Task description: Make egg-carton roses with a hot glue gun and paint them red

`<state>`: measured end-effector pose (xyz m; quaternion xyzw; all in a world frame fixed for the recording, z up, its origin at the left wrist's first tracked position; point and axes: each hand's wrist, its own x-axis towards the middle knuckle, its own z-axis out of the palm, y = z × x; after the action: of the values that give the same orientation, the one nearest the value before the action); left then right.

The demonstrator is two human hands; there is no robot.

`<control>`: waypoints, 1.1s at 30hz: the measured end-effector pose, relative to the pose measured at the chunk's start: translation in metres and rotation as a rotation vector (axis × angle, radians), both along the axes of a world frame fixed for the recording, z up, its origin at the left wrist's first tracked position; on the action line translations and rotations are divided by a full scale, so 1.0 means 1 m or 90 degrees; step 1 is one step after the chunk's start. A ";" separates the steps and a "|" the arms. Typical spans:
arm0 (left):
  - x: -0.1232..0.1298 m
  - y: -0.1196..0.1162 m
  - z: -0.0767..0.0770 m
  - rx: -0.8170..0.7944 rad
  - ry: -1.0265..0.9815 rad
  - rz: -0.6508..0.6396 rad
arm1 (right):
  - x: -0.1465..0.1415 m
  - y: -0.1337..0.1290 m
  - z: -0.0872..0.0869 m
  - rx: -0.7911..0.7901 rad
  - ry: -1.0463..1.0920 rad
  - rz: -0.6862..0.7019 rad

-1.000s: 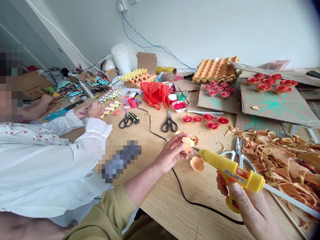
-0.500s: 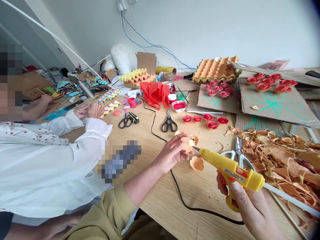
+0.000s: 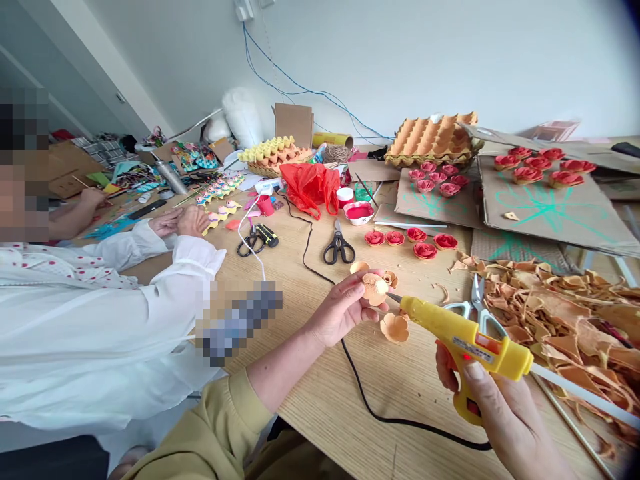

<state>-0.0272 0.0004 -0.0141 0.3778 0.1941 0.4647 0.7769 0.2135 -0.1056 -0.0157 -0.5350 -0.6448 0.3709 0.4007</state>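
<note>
Between the fingers of my left hand [image 3: 336,312] is an orange egg-carton flower cup [image 3: 374,289], tilted with its base toward the glue gun. A pale patch shows on that base. My right hand [image 3: 510,407] is wrapped round a yellow hot glue gun [image 3: 460,333], whose metal nozzle is at or very close to the cup. A white glue stick [image 3: 585,393] juts from the gun's back. Below the held cup, a loose petal cup [image 3: 395,328] lies on the table. Another small orange flower [image 3: 391,279] is partly hidden behind my left fingers.
Red-painted roses [image 3: 425,250] sit on the table and on cardboard sheets [image 3: 555,207]. Black scissors [image 3: 339,247], light-handled scissors [image 3: 477,303] and carton scraps [image 3: 565,320] lie around. A black cord [image 3: 370,403] crosses the table. At left sits a person in white sleeves [image 3: 195,267].
The pale patch on the cup's base has grown larger. A white cable has shifted and now lies by the black-and-yellow cutter at left. My hands have barely moved.
</note>
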 end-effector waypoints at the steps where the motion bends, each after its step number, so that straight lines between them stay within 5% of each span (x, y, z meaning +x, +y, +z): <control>1: 0.000 0.000 0.000 -0.001 -0.001 0.000 | 0.000 0.000 0.000 0.003 0.001 0.000; 20: 0.001 -0.002 0.001 -0.014 0.010 0.001 | -0.003 0.001 0.002 -0.026 0.077 0.005; 27: 0.001 -0.003 0.002 -0.011 0.025 0.015 | -0.013 -0.005 0.008 -0.036 0.082 -0.065; 33: 0.002 -0.004 0.005 0.010 0.038 0.030 | -0.007 -0.004 0.005 -0.018 0.060 -0.013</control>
<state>-0.0255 -0.0035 -0.0090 0.3929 0.2226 0.4729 0.7566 0.2061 -0.1092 -0.0106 -0.5290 -0.6146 0.4005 0.4267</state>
